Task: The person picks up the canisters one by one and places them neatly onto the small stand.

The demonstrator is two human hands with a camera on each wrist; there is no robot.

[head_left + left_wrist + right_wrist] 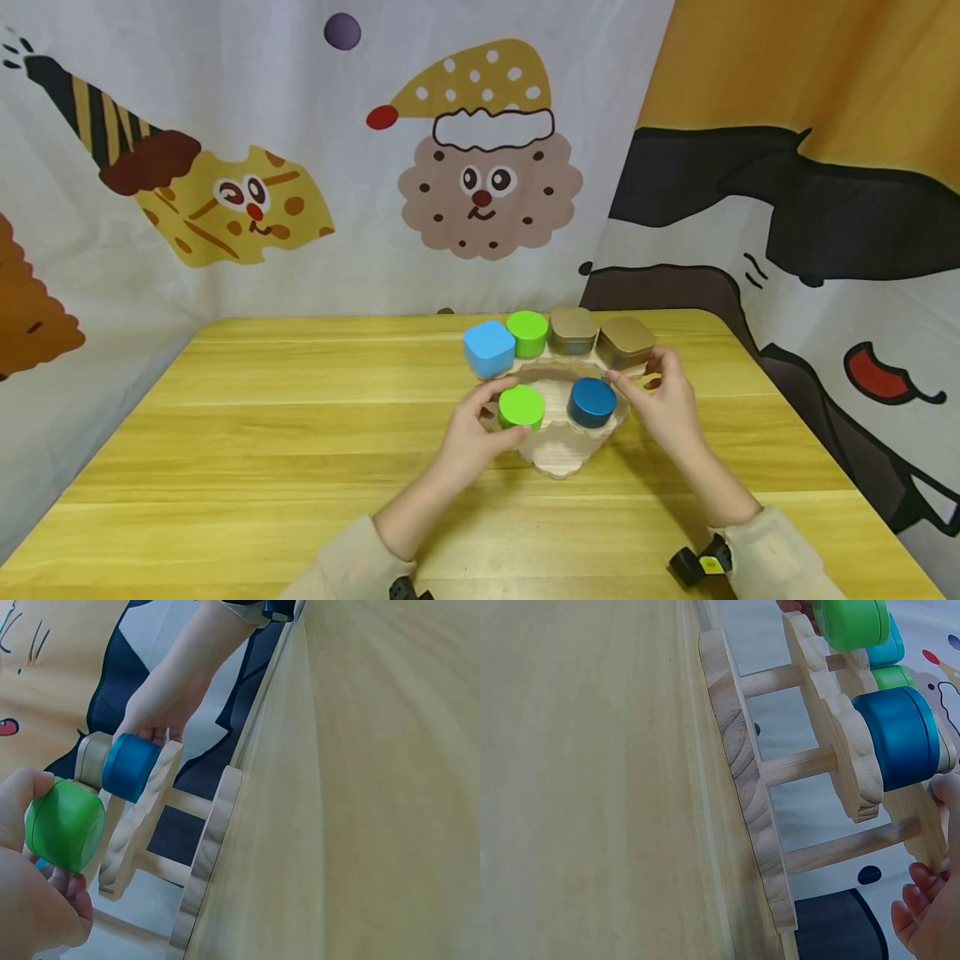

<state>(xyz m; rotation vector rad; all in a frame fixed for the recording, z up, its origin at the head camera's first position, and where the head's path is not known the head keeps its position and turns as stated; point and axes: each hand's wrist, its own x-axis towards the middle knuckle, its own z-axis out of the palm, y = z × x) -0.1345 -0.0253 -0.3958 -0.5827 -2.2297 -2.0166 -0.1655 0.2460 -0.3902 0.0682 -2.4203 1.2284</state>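
My left hand (pixel 467 435) grips a round bright-green tin (pixel 521 407) between thumb and fingers, at the left of the front shelf of a tiered wooden stand (pixel 558 450). In the left wrist view this green tin (pixel 66 825) overlaps the scalloped shelf. A round dark-blue tin (pixel 592 403) sits on the front shelf's right side. My right hand (pixel 670 408) holds the right end of the higher back shelf (pixel 922 844), thumb on one side and fingers on the other. On that back shelf stand a light-blue square tin (pixel 489 350), another green tin (pixel 527 333) and two gold square tins (pixel 627 342).
The stand's shelves rise on round wooden posts (pixel 855 846) from a thick base (pixel 746 780). It stands toward the back right of a wood-grain table (pixel 225 467). A curtain (pixel 300 83) with cartoon prints hangs behind the table.
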